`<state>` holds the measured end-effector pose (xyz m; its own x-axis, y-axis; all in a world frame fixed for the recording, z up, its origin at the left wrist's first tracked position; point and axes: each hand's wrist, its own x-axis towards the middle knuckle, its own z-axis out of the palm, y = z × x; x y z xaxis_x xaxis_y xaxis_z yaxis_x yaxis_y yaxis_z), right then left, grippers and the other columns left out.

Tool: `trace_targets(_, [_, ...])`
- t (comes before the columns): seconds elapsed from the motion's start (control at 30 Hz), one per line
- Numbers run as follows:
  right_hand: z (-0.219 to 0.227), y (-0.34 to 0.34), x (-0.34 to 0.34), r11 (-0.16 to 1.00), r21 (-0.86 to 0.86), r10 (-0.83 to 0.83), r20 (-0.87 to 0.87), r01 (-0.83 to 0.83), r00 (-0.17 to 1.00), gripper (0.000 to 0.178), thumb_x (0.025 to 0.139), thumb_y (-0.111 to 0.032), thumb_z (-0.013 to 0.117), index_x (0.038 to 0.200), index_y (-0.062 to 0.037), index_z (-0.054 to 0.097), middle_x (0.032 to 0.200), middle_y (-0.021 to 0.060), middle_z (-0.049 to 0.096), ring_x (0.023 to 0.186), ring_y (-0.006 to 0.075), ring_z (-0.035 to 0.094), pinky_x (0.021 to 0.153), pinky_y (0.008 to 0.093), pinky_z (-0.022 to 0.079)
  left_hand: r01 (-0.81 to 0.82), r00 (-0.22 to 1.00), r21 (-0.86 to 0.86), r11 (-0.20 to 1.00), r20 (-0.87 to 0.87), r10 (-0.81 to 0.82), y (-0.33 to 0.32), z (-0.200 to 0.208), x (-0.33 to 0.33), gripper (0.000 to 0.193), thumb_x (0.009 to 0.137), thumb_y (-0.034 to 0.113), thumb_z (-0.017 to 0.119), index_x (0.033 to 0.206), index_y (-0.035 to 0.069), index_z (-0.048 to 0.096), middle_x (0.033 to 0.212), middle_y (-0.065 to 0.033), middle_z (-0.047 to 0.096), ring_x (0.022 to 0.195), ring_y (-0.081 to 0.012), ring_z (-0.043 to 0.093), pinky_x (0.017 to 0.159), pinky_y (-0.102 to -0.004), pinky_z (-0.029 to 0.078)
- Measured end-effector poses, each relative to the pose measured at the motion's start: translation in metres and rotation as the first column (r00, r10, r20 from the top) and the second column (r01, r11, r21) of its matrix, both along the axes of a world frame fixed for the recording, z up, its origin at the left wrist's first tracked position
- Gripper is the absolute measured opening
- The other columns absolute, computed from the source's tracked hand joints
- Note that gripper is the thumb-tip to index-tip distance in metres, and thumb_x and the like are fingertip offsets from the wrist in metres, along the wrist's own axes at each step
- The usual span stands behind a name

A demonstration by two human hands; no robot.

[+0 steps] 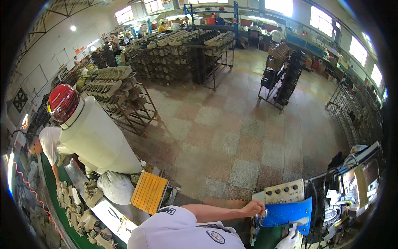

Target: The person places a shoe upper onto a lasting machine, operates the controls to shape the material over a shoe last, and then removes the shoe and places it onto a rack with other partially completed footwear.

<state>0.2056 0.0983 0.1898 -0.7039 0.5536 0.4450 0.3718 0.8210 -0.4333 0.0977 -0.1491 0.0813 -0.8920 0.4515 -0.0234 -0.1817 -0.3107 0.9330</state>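
My left arm stretches to the right across the bottom of the view. My left hand is bare, its fingers curled closed beside the left edge of a scuffed blue curved panel on a machine. Whatever may be inside those fingers is too small to make out. Below the panel, a white shape that looks like my gloved right hand shows at the lower edge, next to a dark green part. Its fingers cannot be made out. Behind the panel is a pale control box with several dark knobs.
Machinery with cables stands at the right. At left, a person leans over a green conveyor carrying shoes. Nearby are a large white canister with a red top and a slatted wooden board. Shoe racks stand farther back.
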Motion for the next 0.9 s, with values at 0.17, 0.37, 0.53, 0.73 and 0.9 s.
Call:
trace_targets(0.17, [-0.002,0.000,0.001,0.993,-0.106,0.033,-0.105,-0.044,0.994,0.033,0.098,-0.033,0.060,0.087,-0.0037,0.073,0.089,0.0152,0.071,0.081,0.0328,0.063,0.076,0.0445,0.051,0.027,0.999,-0.162,0.986,-0.022,-0.031,-0.050,-0.008,0.005,0.020,0.074,0.002,0.046,0.061,0.001,0.061,0.054,-0.0061,0.058,0.046,-0.0158,0.050,0.045,-0.0334,0.037])
trace_targets(0.37, [-0.028,0.017,-0.002,0.996,0.070,0.052,-0.074,-0.047,0.996,0.037,0.100,-0.036,0.062,0.090,-0.0017,0.073,0.091,0.0160,0.070,0.082,0.0336,0.063,0.079,0.0455,0.051,-0.083,0.996,-0.252,0.964,-0.066,0.068,-0.078,-0.059,0.008,0.019,0.074,0.004,0.048,0.060,0.003,0.061,0.052,-0.0053,0.055,0.051,-0.0150,0.048,0.048,-0.0346,0.036])
trace_targets(0.53, [-0.024,0.008,0.000,0.997,-0.067,0.015,-0.133,-0.024,0.991,0.037,0.101,-0.034,0.062,0.085,-0.0017,0.071,0.088,0.0142,0.070,0.079,0.0308,0.062,0.077,0.0452,0.051,-0.067,0.989,-0.353,0.933,-0.148,0.015,-0.097,-0.078,0.007,0.017,0.073,0.007,0.050,0.062,0.003,0.062,0.054,-0.0080,0.055,0.054,-0.0162,0.051,0.051,-0.0370,0.040])
trace_targets(0.73, [0.001,-0.023,-0.010,0.977,-0.189,0.075,-0.139,-0.100,0.987,0.032,0.100,-0.030,0.064,0.081,-0.0052,0.070,0.085,0.0119,0.070,0.075,0.0290,0.061,0.074,0.0431,0.050,-0.059,0.984,-0.410,0.910,-0.176,-0.016,-0.147,-0.100,0.008,0.013,0.072,0.008,0.054,0.063,0.002,0.059,0.057,-0.0040,0.056,0.055,-0.0130,0.049,0.051,-0.0350,0.039])
trace_targets(0.9, [-0.024,-0.002,-0.035,0.366,-0.919,-0.150,-0.210,-0.143,0.966,0.043,0.094,-0.035,0.069,0.127,-0.0070,0.069,0.117,0.0093,0.071,0.096,0.0178,0.065,0.083,0.0349,0.053,-0.093,0.834,-0.475,0.875,-0.518,-0.193,-0.152,-0.107,-0.006,0.014,0.078,0.009,0.061,0.066,0.002,0.060,0.059,-0.0041,0.054,0.057,-0.0137,0.048,0.054,-0.0351,0.042])
